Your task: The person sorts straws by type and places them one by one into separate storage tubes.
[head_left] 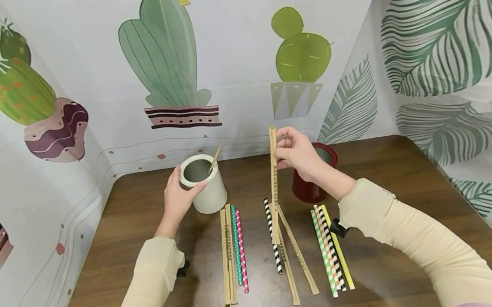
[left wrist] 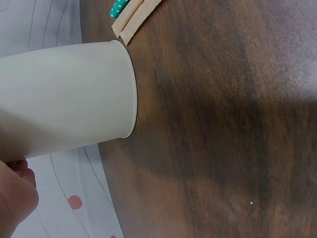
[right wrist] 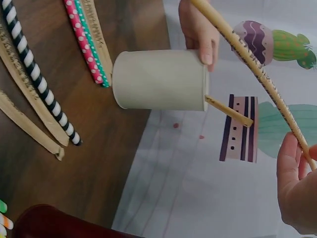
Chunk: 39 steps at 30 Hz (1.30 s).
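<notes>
A white can stands upright on the table, a paper-wrapped straw leaning out over its rim. My left hand grips the can around its rim, thumb on the near side. In the right wrist view the left hand lies at the can's open end. My right hand pinches another wrapped straw near its upper end, holding it nearly upright to the right of the can. The right wrist view shows this straw slanting down to the fingers of the right hand.
A dark red can stands behind my right forearm. On the table lie wrapped straws beside green and pink dotted ones, a black-striped straw with wrapped straws, and several coloured straws at the right.
</notes>
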Available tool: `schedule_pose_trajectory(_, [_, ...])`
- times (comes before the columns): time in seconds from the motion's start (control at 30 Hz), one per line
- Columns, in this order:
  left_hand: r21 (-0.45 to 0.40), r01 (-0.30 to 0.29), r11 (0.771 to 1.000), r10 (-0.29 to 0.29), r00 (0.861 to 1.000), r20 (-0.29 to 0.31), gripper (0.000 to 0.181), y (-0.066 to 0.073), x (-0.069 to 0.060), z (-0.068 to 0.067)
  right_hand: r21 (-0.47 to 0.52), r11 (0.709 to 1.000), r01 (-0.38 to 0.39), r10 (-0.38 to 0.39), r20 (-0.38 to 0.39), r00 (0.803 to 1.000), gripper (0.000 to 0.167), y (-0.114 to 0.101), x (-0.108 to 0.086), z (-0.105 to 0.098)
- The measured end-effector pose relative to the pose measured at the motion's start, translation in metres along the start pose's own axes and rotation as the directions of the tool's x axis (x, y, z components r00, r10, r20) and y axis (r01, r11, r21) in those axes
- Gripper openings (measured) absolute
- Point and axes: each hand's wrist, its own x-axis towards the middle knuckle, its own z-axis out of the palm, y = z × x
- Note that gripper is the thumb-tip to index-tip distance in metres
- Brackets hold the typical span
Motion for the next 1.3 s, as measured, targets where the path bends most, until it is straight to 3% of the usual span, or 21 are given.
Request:
schedule_pose_trajectory(0.43, [-0.004,0.009,1.0,-0.009,1.0,0.002,0.095,0.002,0.0,0.0,0.173,0.979,0.105,-0.092,-0.082,0.992,0.032,-0.027,0.011,-0.004])
schedule_pose_trajectory(0.7, [-0.005,0.023,1.0,-0.023,1.0,0.004,0.094,0.001,-0.001,-0.001,0.261,0.949,0.179,-0.147,-0.135,0.98,0.025,-0.039,0.022,-0.002])
schedule_pose_trajectory(0.97, [-0.013,0.013,1.0,-0.013,1.0,-0.008,0.093,0.001,-0.001,0.0,0.271,0.933,0.237,-0.17,-0.251,0.953,0.022,-0.044,0.037,0.013])
schedule_pose_trajectory(1.3, [-0.012,0.008,1.0,-0.008,1.0,-0.017,0.092,0.0,0.0,0.001,0.287,0.906,0.313,-0.22,-0.314,0.924,0.026,-0.041,0.049,0.033])
